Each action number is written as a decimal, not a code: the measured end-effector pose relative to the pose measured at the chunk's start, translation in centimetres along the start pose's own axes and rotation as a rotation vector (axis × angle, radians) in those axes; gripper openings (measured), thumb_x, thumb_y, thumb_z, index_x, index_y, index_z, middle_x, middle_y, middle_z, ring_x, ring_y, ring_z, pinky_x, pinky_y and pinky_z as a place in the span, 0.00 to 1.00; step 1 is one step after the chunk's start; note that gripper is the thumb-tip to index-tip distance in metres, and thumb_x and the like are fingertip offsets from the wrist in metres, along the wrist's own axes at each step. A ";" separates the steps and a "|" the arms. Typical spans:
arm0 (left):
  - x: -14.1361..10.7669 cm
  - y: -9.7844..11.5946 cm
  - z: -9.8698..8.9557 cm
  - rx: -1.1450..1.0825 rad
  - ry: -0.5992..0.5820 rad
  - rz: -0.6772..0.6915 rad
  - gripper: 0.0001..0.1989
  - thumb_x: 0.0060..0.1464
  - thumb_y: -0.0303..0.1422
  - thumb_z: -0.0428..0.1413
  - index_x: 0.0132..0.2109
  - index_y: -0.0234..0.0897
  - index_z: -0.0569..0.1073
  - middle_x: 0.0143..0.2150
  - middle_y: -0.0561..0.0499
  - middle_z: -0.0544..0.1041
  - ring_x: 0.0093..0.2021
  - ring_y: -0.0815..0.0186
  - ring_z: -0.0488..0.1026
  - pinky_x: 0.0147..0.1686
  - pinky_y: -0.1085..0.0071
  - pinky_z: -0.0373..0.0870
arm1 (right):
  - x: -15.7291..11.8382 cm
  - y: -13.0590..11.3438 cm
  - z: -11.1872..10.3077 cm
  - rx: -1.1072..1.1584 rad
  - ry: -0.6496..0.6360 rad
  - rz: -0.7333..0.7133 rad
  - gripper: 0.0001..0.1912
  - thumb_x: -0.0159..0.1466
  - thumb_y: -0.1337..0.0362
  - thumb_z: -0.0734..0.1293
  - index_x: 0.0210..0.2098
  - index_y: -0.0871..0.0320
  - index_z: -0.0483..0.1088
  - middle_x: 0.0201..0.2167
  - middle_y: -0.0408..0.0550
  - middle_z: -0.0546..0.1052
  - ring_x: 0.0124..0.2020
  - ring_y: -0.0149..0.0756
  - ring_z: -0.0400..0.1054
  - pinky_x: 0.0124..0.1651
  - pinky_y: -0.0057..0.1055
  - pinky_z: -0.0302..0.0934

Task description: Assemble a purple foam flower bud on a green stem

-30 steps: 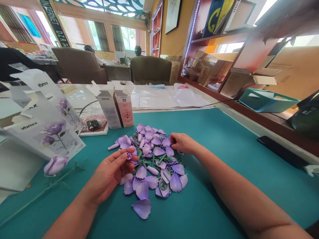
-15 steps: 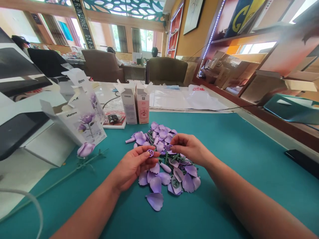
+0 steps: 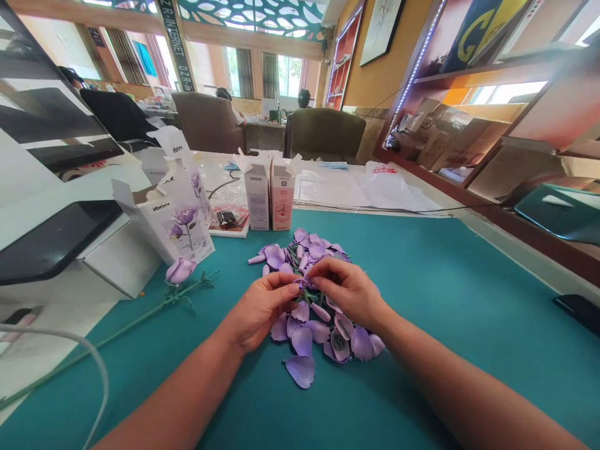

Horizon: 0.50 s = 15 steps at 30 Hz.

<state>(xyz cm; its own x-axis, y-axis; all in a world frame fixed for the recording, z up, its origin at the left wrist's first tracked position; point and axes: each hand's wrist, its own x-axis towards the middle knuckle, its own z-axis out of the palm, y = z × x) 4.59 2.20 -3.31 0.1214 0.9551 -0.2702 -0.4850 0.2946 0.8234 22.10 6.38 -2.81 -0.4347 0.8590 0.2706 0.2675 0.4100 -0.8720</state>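
My left hand (image 3: 260,309) and my right hand (image 3: 349,290) meet low in the middle of the frame, right over a heap of purple petals (image 3: 316,250). The fingers (image 3: 291,289) of my left hand are pressed together in a pinch on a small purple ring piece (image 3: 300,283). The fingers (image 3: 319,270) of my right hand curl down on it from the other side. The 2 hands almost touch. The fingers hide most of the little piece, so I cannot tell if my right hand grips it or only touches it.

The heap sits on a teal mat (image 3: 445,300), with thin green stems (image 3: 294,253) poking out of it. 1 big petal (image 3: 300,372) lies at the bottom edge of the heap. The petals look light, thin and soft, so I think they would bend easily. I would take each one by its narrow end. The ring piece looks small and stiff and might slip, so fingertips on its rim seem best.

Left of the heap lies a purple flower (image 3: 180,270) on a long green stem (image 3: 140,319). Above the heap stand a gray box (image 3: 257,194) and a pink box (image 3: 282,201).
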 end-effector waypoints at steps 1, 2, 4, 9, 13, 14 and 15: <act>0.0 -0.1 0.0 0.001 -0.004 0.002 0.08 0.40 0.28 0.70 0.30 0.33 0.79 0.31 0.51 0.79 0.30 0.71 0.74 0.32 0.76 0.71 | 0.0 -0.2 0.2 -0.031 0.001 -0.013 0.04 0.61 0.65 0.65 0.34 0.57 0.72 0.30 0.44 0.77 0.32 0.32 0.70 0.36 0.29 0.63; 0.1 -0.1 -0.1 -0.003 -0.015 -0.002 0.08 0.40 0.28 0.70 0.30 0.33 0.80 0.31 0.50 0.79 0.31 0.70 0.74 0.33 0.75 0.71 | 0.0 -0.4 0.3 -0.066 -0.003 -0.023 0.04 0.61 0.66 0.65 0.34 0.57 0.72 0.30 0.44 0.77 0.33 0.32 0.70 0.36 0.30 0.63; 0.2 -0.2 -0.2 -0.022 -0.028 -0.007 0.08 0.40 0.29 0.70 0.31 0.33 0.80 0.32 0.50 0.80 0.32 0.69 0.74 0.36 0.73 0.71 | 0.2 -0.7 0.6 -0.124 -0.018 -0.035 0.05 0.61 0.67 0.64 0.34 0.56 0.72 0.30 0.44 0.77 0.32 0.33 0.70 0.36 0.30 0.63; 0.8 0.0 -0.8 -0.059 0.026 0.018 0.09 0.41 0.29 0.70 0.32 0.33 0.80 0.32 0.50 0.80 0.32 0.69 0.75 0.38 0.73 0.72 | 1.1 -1.4 0.9 -0.215 -0.069 -0.069 0.09 0.63 0.68 0.61 0.37 0.56 0.73 0.34 0.45 0.77 0.36 0.33 0.70 0.39 0.30 0.64; 1.0 0.2 -1.0 -0.081 0.068 0.023 0.10 0.39 0.29 0.70 0.31 0.33 0.80 0.30 0.51 0.79 0.31 0.70 0.74 0.37 0.73 0.73 | 1.3 -1.3 0.9 -0.312 -0.070 -0.202 0.12 0.65 0.69 0.60 0.44 0.56 0.74 0.38 0.48 0.76 0.38 0.34 0.70 0.41 0.32 0.64; 1.0 0.2 -1.0 -0.084 0.070 0.019 0.10 0.39 0.29 0.71 0.31 0.33 0.79 0.30 0.51 0.79 0.31 0.70 0.74 0.37 0.74 0.73 | 1.2 -1.1 0.9 -0.348 -0.062 -0.251 0.14 0.66 0.69 0.60 0.47 0.56 0.73 0.39 0.49 0.75 0.39 0.35 0.70 0.41 0.32 0.65; 0.9 0.2 -1.0 -0.086 0.072 0.016 0.10 0.39 0.29 0.71 0.31 0.32 0.79 0.30 0.51 0.79 0.30 0.71 0.74 0.36 0.74 0.73 | 1.0 -0.8 0.9 -0.396 -0.052 -0.307 0.15 0.66 0.69 0.60 0.49 0.55 0.72 0.40 0.49 0.75 0.39 0.35 0.70 0.42 0.32 0.65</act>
<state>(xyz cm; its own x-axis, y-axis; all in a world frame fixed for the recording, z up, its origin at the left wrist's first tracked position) 3.73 3.13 -3.95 0.0523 0.9541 -0.2948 -0.5589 0.2726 0.7831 20.66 6.67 -2.16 -0.5840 0.6683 0.4608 0.4217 0.7348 -0.5313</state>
